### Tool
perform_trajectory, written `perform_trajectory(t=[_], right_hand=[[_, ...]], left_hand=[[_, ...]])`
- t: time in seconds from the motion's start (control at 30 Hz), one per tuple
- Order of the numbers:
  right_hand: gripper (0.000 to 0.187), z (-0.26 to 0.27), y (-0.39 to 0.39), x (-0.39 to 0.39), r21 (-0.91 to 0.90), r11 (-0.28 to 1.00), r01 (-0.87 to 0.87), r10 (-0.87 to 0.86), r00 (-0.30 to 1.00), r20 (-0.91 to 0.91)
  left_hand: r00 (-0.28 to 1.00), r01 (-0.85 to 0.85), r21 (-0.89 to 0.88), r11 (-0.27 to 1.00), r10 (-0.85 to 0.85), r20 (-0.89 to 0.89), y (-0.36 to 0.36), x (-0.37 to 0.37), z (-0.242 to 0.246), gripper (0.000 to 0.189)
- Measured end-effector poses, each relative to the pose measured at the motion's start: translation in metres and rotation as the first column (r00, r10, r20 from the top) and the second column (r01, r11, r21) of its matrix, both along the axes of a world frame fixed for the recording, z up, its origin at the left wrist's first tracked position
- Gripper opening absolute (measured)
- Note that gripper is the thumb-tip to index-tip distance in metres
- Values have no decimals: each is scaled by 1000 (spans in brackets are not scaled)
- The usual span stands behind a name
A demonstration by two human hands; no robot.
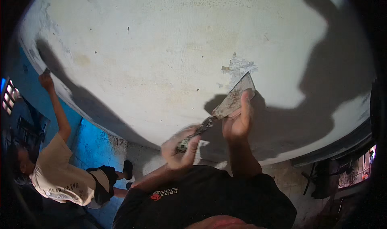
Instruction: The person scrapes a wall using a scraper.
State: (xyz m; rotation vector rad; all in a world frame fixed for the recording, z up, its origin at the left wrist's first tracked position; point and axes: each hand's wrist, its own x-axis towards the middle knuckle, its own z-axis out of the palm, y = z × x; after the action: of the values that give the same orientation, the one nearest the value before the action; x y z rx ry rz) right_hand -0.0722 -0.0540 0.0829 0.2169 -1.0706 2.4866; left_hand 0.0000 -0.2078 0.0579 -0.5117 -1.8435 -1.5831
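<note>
A putty knife with a wide triangular steel blade (237, 97) is held at a slant in front of a white painted surface (151, 62). My left hand (181, 149), slightly blurred, is wrapped around its dark, worn handle (207, 124). My right hand (239, 117) grips the blade near its right corner, the thumb on the near face and the fingers partly hidden behind it. The blade's upper corner overlaps a rough, scraped patch (239, 66) in the paint; whether it touches the surface, I cannot tell.
At the left, a co-worker (63, 174) in a beige T-shirt raises an arm, the hand (47, 80) at the white surface with a small dark object. Beyond are a blue wall (93, 141) and a barred window (9, 97). A dark ledge (332, 145) borders the lower right.
</note>
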Motion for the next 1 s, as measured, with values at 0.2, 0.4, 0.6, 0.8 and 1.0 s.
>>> perform_trajectory(t=[0.2, 0.4, 0.6, 0.8, 1.0], right_hand=[[31, 8, 1, 4, -26, 999, 21, -19, 998, 63], [32, 32, -8, 6, 82, 994, 77, -79, 997, 25], [30, 55, -8, 1, 64, 985, 162, -162, 987, 2], [29, 63, -9, -2, 88, 970, 225, -222, 974, -42], [29, 59, -9, -1, 92, 966, 240, -233, 969, -79]], left_hand=[[966, 207, -30, 978, -199, 166, 7, -3, -22, 33], [803, 418, 42, 907, -391, 449, 5, 2, -12, 34], [851, 401, 61, 914, -396, 344, 14, -7, 3, 33], [851, 409, 50, 911, -400, 341, 21, -16, 7, 32], [821, 476, -41, 879, -427, 379, 13, -24, 17, 25]])
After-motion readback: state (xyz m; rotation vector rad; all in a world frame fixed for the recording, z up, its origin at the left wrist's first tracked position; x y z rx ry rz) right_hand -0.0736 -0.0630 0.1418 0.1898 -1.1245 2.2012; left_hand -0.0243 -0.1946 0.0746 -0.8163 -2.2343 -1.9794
